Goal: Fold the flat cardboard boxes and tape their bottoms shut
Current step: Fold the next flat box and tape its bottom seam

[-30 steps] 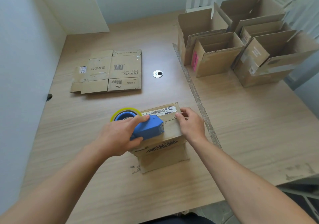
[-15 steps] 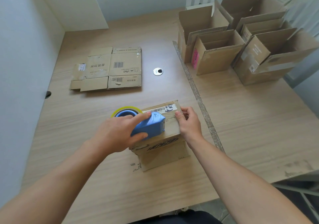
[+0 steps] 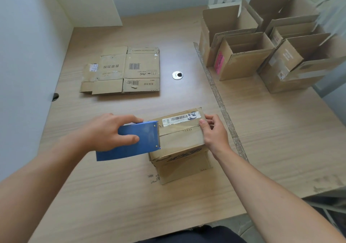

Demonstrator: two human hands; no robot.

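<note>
A small folded cardboard box (image 3: 179,139) stands bottom-up near the table's front edge, a barcode label on its far flap. My left hand (image 3: 106,132) grips a blue tape dispenser (image 3: 134,141) at the box's left edge, its toothed blade against the closed flaps. A strip of clear tape runs across the seam from the blade to the right edge. My right hand (image 3: 213,132) presses fingers and thumb on the tape at the box's right end. A flat unfolded box (image 3: 123,70) lies farther back on the left.
Several folded open boxes (image 3: 243,55) stand grouped at the back right. A round metal grommet (image 3: 177,75) sits in the tabletop's middle. A rough seam strip (image 3: 221,102) runs between the two table halves. White walls close the left and back.
My left hand has drawn the dispenser leftward from over the box top to its left edge, laying tape across the seam. The right hand stays at the box's right end.
</note>
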